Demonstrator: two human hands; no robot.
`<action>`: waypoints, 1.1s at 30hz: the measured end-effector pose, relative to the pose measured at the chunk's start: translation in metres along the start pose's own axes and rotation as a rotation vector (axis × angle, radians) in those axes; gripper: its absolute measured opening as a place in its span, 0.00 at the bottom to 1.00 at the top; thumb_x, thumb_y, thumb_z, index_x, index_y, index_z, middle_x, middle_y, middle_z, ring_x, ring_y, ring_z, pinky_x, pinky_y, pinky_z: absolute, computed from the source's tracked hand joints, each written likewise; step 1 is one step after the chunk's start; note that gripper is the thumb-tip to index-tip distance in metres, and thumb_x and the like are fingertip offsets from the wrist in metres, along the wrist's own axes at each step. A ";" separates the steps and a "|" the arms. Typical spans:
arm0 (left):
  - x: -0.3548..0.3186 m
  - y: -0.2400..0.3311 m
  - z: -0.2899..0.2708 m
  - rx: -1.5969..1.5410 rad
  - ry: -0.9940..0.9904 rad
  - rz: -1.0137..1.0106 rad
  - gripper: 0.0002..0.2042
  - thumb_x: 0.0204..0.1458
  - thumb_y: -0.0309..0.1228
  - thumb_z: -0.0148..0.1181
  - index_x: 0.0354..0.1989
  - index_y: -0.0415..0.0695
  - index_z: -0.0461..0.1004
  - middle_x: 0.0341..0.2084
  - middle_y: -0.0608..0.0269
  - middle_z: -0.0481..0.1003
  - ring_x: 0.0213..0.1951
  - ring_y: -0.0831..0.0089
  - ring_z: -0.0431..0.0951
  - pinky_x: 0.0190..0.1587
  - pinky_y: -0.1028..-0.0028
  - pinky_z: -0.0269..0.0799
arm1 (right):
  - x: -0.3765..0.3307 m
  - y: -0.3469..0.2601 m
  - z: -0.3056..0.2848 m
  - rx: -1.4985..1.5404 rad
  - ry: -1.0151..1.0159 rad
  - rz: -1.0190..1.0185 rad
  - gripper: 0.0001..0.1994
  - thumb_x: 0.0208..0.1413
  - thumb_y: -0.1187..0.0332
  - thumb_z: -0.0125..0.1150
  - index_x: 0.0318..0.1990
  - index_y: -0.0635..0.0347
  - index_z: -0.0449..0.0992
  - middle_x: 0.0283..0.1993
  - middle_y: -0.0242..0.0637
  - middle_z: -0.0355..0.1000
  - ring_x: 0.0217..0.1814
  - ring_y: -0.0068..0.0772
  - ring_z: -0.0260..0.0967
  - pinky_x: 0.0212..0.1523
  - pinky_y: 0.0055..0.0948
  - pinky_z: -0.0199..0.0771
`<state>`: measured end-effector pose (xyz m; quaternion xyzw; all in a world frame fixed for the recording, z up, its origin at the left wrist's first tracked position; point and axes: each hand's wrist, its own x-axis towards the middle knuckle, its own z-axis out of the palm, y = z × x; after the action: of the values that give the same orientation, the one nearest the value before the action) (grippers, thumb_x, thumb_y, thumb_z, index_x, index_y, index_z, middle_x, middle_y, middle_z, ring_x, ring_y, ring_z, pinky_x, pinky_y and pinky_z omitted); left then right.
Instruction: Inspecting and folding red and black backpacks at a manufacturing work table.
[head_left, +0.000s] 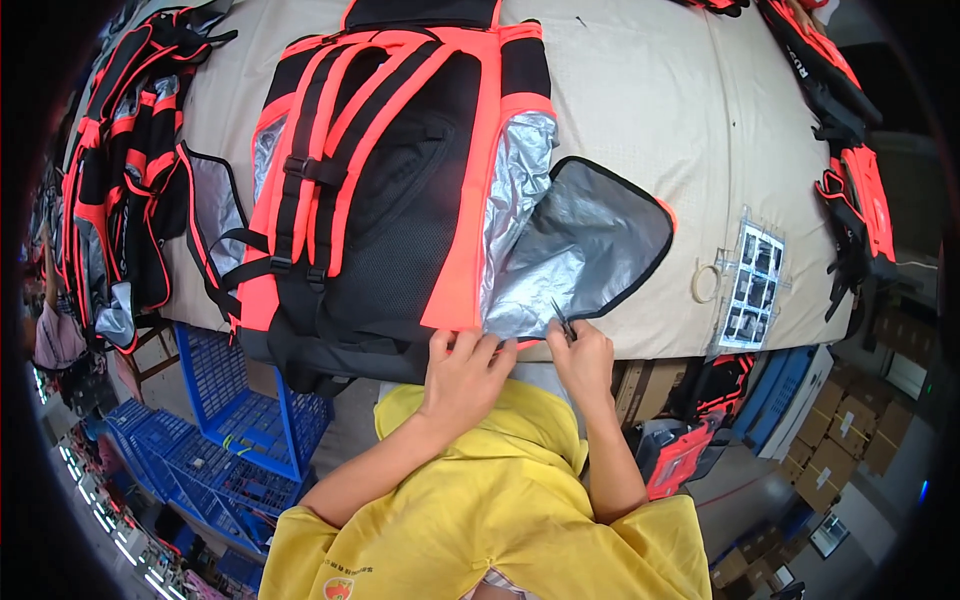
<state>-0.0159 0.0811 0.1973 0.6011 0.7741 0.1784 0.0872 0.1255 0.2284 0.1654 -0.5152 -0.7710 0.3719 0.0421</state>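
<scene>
A large black and neon-coral backpack [400, 230] lies with its strap side up on the covered table. Its silver-lined side flap [590, 240], bound in black, is spread out to the right. At the bag's near edge, my left hand [468, 372] has its fingers bent and closed on the coral and black seam, near the flap's lower corner. My right hand [585, 362] is just right of it, closed around small dark thread snips [564, 322]. The snips' thin tips point up over the silver lining. The fabric under my left fingertips is hidden.
More black and coral bags [130, 190] are heaped at the left, others [865, 200] along the right edge. A tape roll [706, 283] and a picture sheet in a clear sleeve [755, 285] lie on the beige table cover [650, 120]. Blue crates [215, 440] stand below left; cartons [840, 440] stand right.
</scene>
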 end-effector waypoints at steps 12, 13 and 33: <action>0.002 -0.014 0.020 -0.138 0.023 0.049 0.03 0.47 0.31 0.66 0.28 0.48 0.77 0.27 0.70 0.69 0.36 0.69 0.70 0.41 0.64 0.61 | -0.040 0.047 0.025 0.916 -0.121 0.372 0.19 0.69 0.58 0.66 0.26 0.54 0.71 0.21 0.19 0.61 0.21 0.13 0.55 0.22 0.22 0.52; -0.001 -0.015 0.024 -0.141 0.015 0.053 0.03 0.47 0.31 0.66 0.28 0.48 0.77 0.27 0.70 0.69 0.36 0.69 0.70 0.41 0.64 0.61 | -0.039 0.048 0.025 0.936 -0.133 0.380 0.19 0.69 0.57 0.67 0.26 0.54 0.71 0.21 0.19 0.61 0.21 0.13 0.55 0.22 0.22 0.52; 0.049 -0.030 -0.021 -0.319 0.171 0.003 0.05 0.53 0.20 0.67 0.37 0.38 0.79 0.33 0.58 0.78 0.35 0.54 0.77 0.39 0.61 0.72 | 0.058 0.164 -0.054 -0.413 0.664 -0.072 0.17 0.70 0.60 0.60 0.55 0.66 0.77 0.51 0.49 0.79 0.51 0.46 0.77 0.53 0.38 0.75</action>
<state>-0.0629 0.1179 0.2092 0.5635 0.7396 0.3497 0.1150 0.2482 0.3364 0.0845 -0.5777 -0.7917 0.0201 0.1978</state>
